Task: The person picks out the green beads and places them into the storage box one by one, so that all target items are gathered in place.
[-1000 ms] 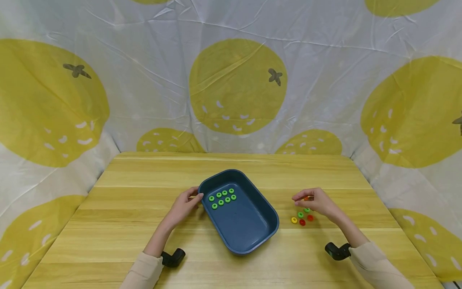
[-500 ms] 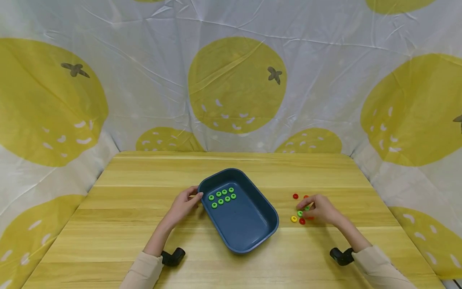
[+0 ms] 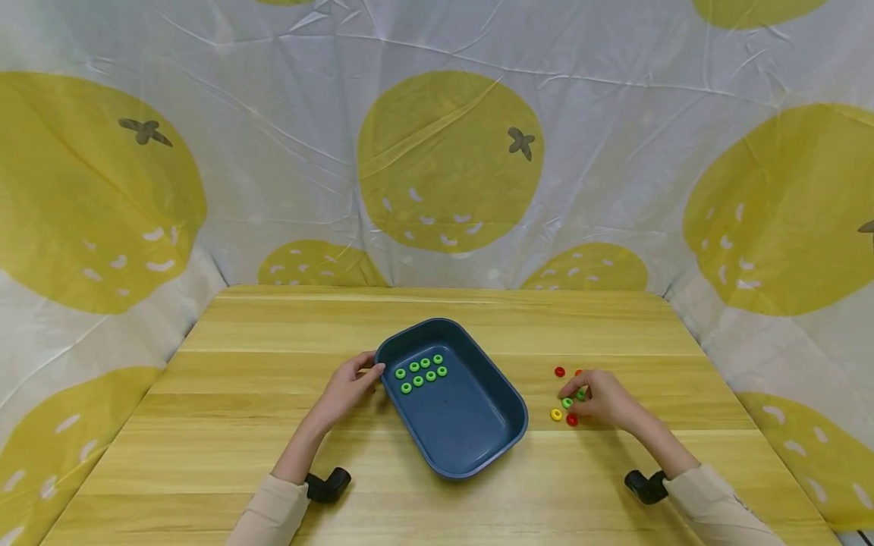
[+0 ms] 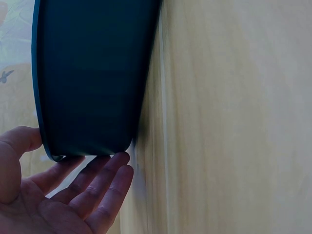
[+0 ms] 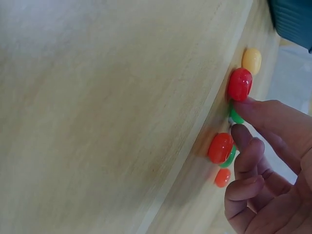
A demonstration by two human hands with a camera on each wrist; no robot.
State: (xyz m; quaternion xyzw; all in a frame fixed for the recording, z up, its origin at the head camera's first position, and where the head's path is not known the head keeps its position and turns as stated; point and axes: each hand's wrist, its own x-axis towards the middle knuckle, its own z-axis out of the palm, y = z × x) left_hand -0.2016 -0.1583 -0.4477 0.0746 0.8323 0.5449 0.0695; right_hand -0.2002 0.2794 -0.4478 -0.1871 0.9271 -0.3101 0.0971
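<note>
A dark blue plastic basin (image 3: pixel 454 432) stands at an angle on the table, with several green ring beads (image 3: pixel 419 381) in two rows inside it. My left hand (image 3: pixel 348 390) holds its left corner, thumb at the rim and fingers against the outer wall in the left wrist view. To the right of the basin, my right hand (image 3: pixel 604 398) pinches a green ring bead (image 3: pixel 567 403) between thumb and index finger. Around it lie a yellow bead (image 3: pixel 556 415), a red bead (image 3: pixel 572 419), another red bead (image 3: pixel 560 371) and a second green bead (image 3: pixel 581 394). Orange-red beads (image 5: pixel 221 147) sit near my curled fingers.
The wooden table (image 3: pixel 205 425) reaches back to a white curtain (image 3: pixel 287 152) printed with yellow fruit. A black wrist camera (image 3: pixel 329 485) is strapped on the left wrist, another camera (image 3: pixel 645 485) on the right. Table surface lies between the basin and the loose beads.
My right hand has come nearer the front edge, uncovering the far red bead, and its fingers have closed in on a green bead. The left hand and basin stay put.
</note>
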